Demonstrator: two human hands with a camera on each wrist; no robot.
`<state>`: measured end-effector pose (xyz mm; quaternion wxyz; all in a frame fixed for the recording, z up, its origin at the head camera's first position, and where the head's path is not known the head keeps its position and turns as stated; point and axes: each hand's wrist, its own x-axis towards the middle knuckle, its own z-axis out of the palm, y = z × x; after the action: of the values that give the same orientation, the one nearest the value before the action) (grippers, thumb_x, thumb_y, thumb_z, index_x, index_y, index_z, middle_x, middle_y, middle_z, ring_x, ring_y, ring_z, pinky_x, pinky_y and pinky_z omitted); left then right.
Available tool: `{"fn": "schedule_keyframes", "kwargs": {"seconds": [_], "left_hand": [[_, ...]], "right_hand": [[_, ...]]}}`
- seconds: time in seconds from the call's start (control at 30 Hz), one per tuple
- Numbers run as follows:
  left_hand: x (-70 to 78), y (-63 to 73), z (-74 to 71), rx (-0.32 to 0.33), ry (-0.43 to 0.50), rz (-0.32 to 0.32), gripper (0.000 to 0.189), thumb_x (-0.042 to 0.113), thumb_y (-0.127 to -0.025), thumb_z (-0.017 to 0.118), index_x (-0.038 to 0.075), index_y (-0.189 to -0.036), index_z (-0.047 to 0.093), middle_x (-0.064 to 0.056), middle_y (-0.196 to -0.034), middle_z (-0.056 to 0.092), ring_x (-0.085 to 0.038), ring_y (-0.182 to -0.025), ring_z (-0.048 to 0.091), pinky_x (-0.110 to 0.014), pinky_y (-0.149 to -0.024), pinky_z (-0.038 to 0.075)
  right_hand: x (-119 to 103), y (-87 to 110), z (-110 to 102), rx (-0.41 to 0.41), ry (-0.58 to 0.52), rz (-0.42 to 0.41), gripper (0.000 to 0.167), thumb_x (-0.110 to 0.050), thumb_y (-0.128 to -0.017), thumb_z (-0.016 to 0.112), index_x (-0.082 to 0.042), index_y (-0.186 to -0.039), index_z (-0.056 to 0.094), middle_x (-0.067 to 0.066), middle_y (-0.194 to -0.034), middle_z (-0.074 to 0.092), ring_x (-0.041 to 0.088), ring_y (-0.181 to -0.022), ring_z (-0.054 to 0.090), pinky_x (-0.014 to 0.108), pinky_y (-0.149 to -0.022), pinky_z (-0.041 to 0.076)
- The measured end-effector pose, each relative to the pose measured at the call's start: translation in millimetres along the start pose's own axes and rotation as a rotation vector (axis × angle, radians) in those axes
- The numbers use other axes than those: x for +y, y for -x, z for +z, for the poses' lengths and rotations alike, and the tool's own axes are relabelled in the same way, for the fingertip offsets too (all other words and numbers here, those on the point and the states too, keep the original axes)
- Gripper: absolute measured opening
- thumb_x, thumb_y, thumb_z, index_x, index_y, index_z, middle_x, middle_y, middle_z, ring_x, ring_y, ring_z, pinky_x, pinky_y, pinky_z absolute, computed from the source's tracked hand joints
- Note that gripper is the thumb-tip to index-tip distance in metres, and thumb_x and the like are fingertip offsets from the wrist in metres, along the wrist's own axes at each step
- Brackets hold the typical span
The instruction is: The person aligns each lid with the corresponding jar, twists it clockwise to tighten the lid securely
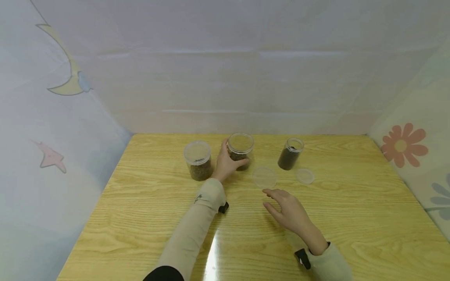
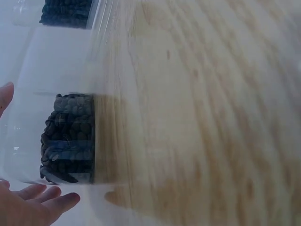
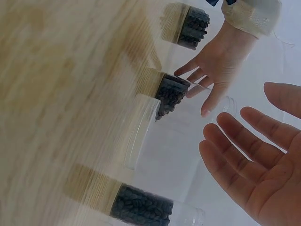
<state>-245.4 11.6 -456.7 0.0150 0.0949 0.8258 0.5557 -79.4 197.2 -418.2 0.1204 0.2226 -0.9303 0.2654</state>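
1. While the left hand (image 1: 225,164) spans the middle jar (image 1: 240,145), thumb on one side and fingers on the other, its grip is about as wide as the jar and holds it.
2. That jar stands on the wooden table (image 1: 147,218), toward its far edge, with dark beans (image 2: 70,141) in its lower part.
3. The right hand (image 1: 290,210) holds nothing; its thumb stands apart from the fingers in a wide spread, near the large lid (image 1: 265,177).
4. The large lid lies flat, between the middle jar and the small lid (image 1: 305,176).
5. Upright to one side is the left jar (image 1: 197,160), partly filled with similar dark contents.
6. On the other side stands the right jar (image 1: 291,154), narrower, with the small lid near its base.
7. Behind, the pale backdrop (image 1: 225,86) carries a moon (image 1: 72,86), a star (image 1: 52,158) and a red flower (image 1: 400,146).
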Motion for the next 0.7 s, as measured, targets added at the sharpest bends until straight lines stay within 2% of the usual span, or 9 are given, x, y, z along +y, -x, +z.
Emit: {"fn": "schedule_keyframes", "kwargs": {"seconds": [0.17,0.47,0.7], "left_hand": [[-2.4,-3.6,2.4,0.003,0.026,0.027,0.101,0.023,-0.069,0.081,0.017,-0.144,0.013,-0.016,-0.141,0.033,-0.029,-0.126,0.035,-0.047,-0.101,0.031],[-4.4,-5.1,3.6,-0.025,0.008,0.001,0.1,0.028,-0.072,0.078,0.013,-0.146,0.011,-0.017,-0.144,0.027,-0.03,-0.129,0.031,-0.047,-0.102,0.03],[-6.7,-4.4,3.7,-0.037,0.01,0.016,0.1,0.031,-0.072,0.077,0.013,-0.146,0.011,-0.016,-0.144,0.028,-0.028,-0.128,0.033,-0.045,-0.101,0.031]], "right_hand": [[1,-3.8,-1,-0.021,-0.001,0.011,0.034,-0.011,-0.082,0.068,0.002,-0.112,0.06,0.014,-0.1,0.065,0.028,-0.088,0.062,0.04,-0.069,0.051],[13,-20.2,-3,-0.063,-0.012,0.036,0.035,-0.011,-0.083,0.067,0.004,-0.113,0.059,0.018,-0.101,0.064,0.031,-0.087,0.062,0.043,-0.07,0.051],[24,-35.4,-2,-0.14,-0.038,0.059,0.033,-0.011,-0.085,0.064,0.004,-0.114,0.059,0.019,-0.107,0.062,0.033,-0.089,0.06,0.044,-0.071,0.05]]}}
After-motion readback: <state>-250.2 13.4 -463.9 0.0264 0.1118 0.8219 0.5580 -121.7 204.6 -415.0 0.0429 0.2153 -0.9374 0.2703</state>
